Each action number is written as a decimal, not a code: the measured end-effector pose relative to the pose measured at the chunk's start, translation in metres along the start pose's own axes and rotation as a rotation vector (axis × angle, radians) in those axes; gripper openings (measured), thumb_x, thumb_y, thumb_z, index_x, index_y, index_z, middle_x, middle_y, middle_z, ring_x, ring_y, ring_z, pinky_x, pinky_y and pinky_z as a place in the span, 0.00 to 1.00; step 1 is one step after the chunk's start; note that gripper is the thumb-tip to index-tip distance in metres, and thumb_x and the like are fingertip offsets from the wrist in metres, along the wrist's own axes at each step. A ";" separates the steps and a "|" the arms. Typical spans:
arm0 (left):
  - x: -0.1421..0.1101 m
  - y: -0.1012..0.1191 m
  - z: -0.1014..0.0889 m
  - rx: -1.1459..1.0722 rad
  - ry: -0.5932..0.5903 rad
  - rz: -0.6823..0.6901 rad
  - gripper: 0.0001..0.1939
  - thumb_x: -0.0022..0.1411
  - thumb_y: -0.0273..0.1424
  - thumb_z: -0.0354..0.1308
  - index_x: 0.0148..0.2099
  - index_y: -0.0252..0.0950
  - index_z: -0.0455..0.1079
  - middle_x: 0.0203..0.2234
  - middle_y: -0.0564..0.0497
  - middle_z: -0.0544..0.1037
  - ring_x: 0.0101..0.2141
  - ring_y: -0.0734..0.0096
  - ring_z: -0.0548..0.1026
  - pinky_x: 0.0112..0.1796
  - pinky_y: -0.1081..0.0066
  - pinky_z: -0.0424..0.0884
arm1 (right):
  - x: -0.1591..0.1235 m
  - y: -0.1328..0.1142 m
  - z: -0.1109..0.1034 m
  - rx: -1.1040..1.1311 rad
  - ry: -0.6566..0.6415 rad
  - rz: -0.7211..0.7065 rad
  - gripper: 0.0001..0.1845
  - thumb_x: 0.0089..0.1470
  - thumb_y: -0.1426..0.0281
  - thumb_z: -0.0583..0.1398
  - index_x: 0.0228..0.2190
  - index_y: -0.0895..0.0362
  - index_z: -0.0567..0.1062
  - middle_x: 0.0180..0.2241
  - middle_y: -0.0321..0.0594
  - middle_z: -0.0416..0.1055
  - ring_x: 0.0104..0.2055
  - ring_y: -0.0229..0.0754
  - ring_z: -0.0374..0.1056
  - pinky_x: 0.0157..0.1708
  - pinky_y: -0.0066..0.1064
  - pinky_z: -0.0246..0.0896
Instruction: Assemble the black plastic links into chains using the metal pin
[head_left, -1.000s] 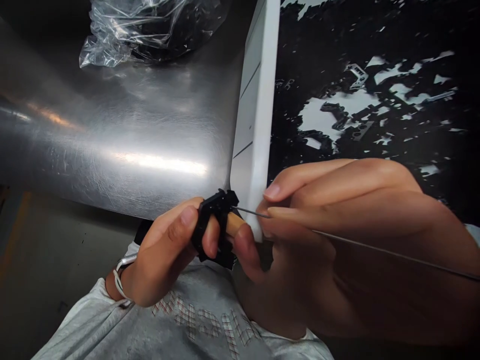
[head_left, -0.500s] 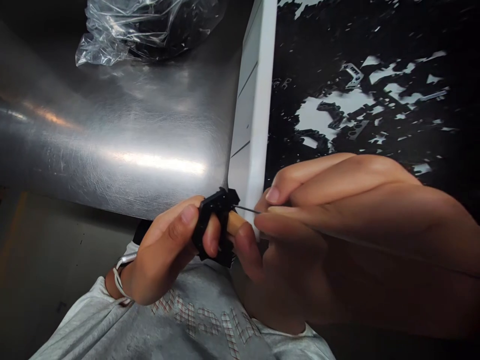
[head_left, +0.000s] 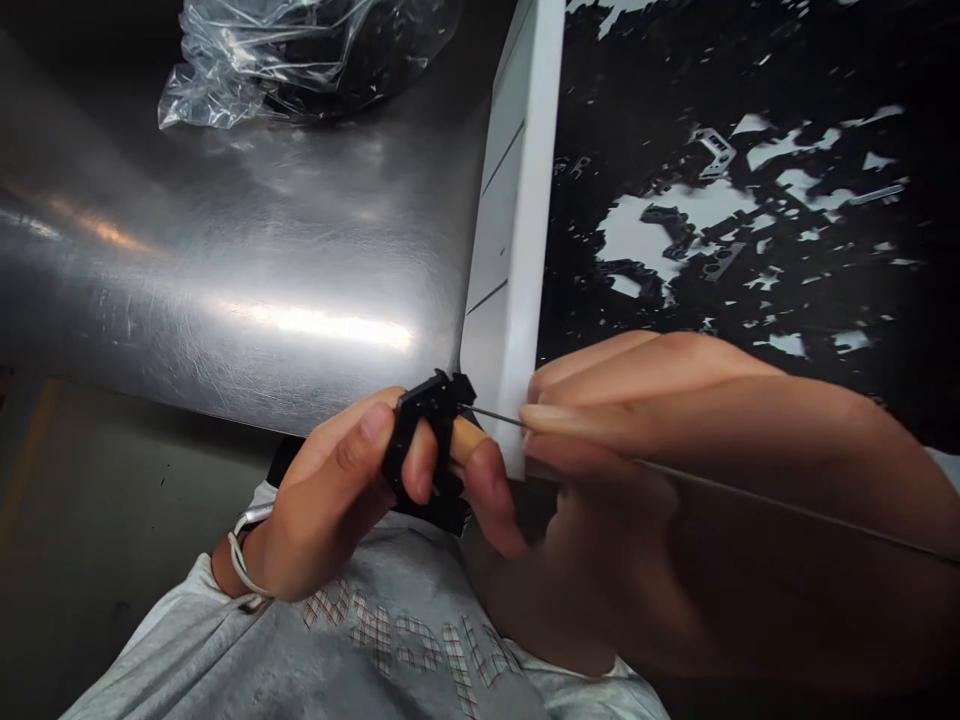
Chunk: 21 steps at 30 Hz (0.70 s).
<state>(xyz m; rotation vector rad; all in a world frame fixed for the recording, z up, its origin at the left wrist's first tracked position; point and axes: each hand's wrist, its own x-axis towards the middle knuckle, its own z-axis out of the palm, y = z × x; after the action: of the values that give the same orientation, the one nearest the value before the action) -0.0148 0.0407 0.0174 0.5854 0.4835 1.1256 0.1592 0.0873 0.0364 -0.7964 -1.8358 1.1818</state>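
Observation:
My left hand (head_left: 341, 480) is closed around a small black angular part (head_left: 427, 405), thumb on its near face and fingertips showing through and beside it. One fingertip has a tan cover (head_left: 466, 440). My right hand (head_left: 660, 420) pinches a thin metal rod (head_left: 491, 414) between thumb and forefinger. The rod's tip meets the upper right end of the black part; whether it sits inside a hole I cannot tell. The rod's long rear length runs out under the right hand towards the right edge.
A white bin wall (head_left: 521, 250) stands beside the hands. Behind it lie many black parts (head_left: 667, 230), some on white patches. On the scratched metal table (head_left: 300, 250) a clear plastic bag (head_left: 300, 60) with dark contents lies at the back.
My right hand has shifted slightly right along the rod, and more of the rod shows in front of and behind it. The left hand keeps its hold on the black part.

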 end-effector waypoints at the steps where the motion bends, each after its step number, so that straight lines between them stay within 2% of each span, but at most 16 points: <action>1: 0.000 0.000 0.000 -0.008 0.000 -0.004 0.22 0.78 0.41 0.45 0.31 0.38 0.65 0.28 0.51 0.75 0.34 0.65 0.78 0.45 0.64 0.72 | 0.003 -0.001 0.004 0.023 0.035 0.011 0.09 0.58 0.73 0.69 0.37 0.46 0.80 0.28 0.34 0.81 0.31 0.45 0.80 0.29 0.36 0.79; 2: 0.001 0.000 0.001 -0.014 0.005 -0.004 0.22 0.78 0.41 0.46 0.31 0.38 0.65 0.28 0.51 0.75 0.34 0.65 0.78 0.46 0.64 0.72 | 0.007 -0.003 0.008 0.045 0.068 0.025 0.07 0.57 0.69 0.71 0.37 0.46 0.81 0.28 0.36 0.80 0.31 0.47 0.79 0.27 0.37 0.78; 5: 0.002 0.000 0.003 -0.024 0.025 0.002 0.22 0.77 0.41 0.48 0.30 0.38 0.65 0.28 0.51 0.75 0.33 0.65 0.78 0.46 0.64 0.72 | 0.017 -0.010 0.021 0.090 0.105 0.060 0.11 0.53 0.60 0.74 0.38 0.44 0.82 0.29 0.40 0.79 0.31 0.50 0.78 0.23 0.39 0.75; 9: 0.002 0.000 0.005 -0.016 0.035 0.006 0.22 0.76 0.41 0.49 0.29 0.38 0.66 0.27 0.52 0.74 0.32 0.67 0.77 0.46 0.66 0.72 | 0.017 -0.011 0.020 0.108 0.071 0.114 0.13 0.52 0.57 0.74 0.40 0.42 0.83 0.28 0.40 0.79 0.32 0.52 0.77 0.22 0.41 0.74; 13: 0.001 -0.001 0.007 -0.021 0.057 0.005 0.22 0.76 0.41 0.51 0.28 0.37 0.67 0.29 0.52 0.74 0.31 0.69 0.76 0.45 0.67 0.72 | 0.004 0.000 0.001 0.064 0.032 0.102 0.09 0.54 0.64 0.74 0.38 0.40 0.84 0.24 0.38 0.77 0.31 0.53 0.77 0.23 0.43 0.74; 17: 0.000 -0.001 0.007 -0.052 0.045 -0.001 0.21 0.76 0.41 0.51 0.29 0.37 0.69 0.27 0.53 0.73 0.29 0.69 0.76 0.42 0.68 0.73 | 0.003 0.007 -0.005 -0.022 -0.008 -0.087 0.15 0.58 0.77 0.68 0.36 0.41 0.84 0.16 0.30 0.72 0.30 0.45 0.78 0.35 0.40 0.77; 19: 0.000 -0.002 0.006 -0.056 0.050 -0.003 0.21 0.75 0.41 0.52 0.30 0.37 0.69 0.28 0.52 0.74 0.29 0.69 0.76 0.42 0.68 0.74 | 0.009 0.006 -0.001 -0.051 0.030 -0.168 0.15 0.59 0.80 0.67 0.33 0.44 0.83 0.14 0.27 0.70 0.25 0.40 0.74 0.33 0.36 0.74; 21: 0.000 -0.003 0.006 -0.057 0.053 -0.003 0.21 0.75 0.42 0.52 0.30 0.37 0.69 0.29 0.52 0.75 0.30 0.69 0.77 0.42 0.67 0.74 | 0.013 0.002 0.005 -0.011 0.101 -0.211 0.15 0.59 0.81 0.66 0.30 0.47 0.82 0.14 0.26 0.69 0.18 0.34 0.68 0.25 0.33 0.66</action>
<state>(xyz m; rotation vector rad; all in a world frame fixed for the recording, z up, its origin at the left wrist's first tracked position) -0.0091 0.0388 0.0200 0.5058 0.4960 1.1509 0.1489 0.0968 0.0366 -0.6392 -1.7953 0.9802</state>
